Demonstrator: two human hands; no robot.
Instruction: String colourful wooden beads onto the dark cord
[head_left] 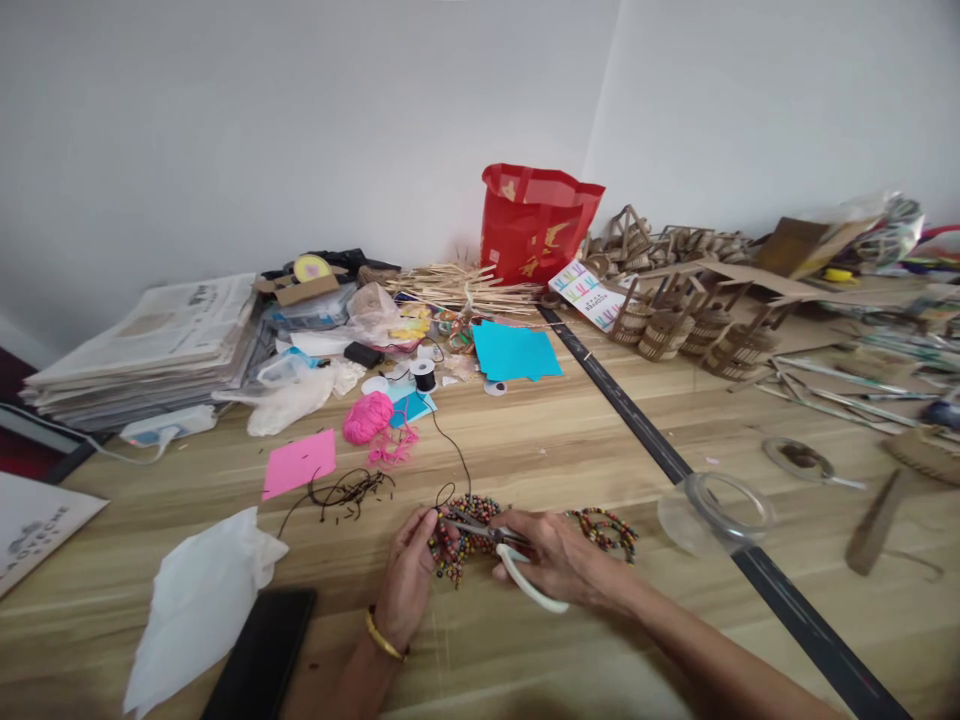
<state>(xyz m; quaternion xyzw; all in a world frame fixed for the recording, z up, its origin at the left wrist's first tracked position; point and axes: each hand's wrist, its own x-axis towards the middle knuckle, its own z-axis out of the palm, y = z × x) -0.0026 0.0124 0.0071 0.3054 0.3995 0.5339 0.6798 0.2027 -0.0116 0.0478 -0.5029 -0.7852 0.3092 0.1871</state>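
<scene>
My left hand (409,575) pinches a bunch of small multicoloured beads (457,545) strung on black cord, low in the middle of the wooden table (570,440). My right hand (559,560) holds white-handled scissors (517,572) whose blades point left at the beads by my left fingertips. A black cord runs from the beads up to a small black thread spool (424,374). More beaded strands (607,527) lie just right of my right hand.
Pink yarn (367,417), pink paper (300,462), cut black cord bits (349,492), blue paper (514,352), white tissue (199,600), a black phone (262,655), a tape roll (724,505), newspapers (150,345), a red bag (536,222), wooden sticks and cardboard baskets (675,330).
</scene>
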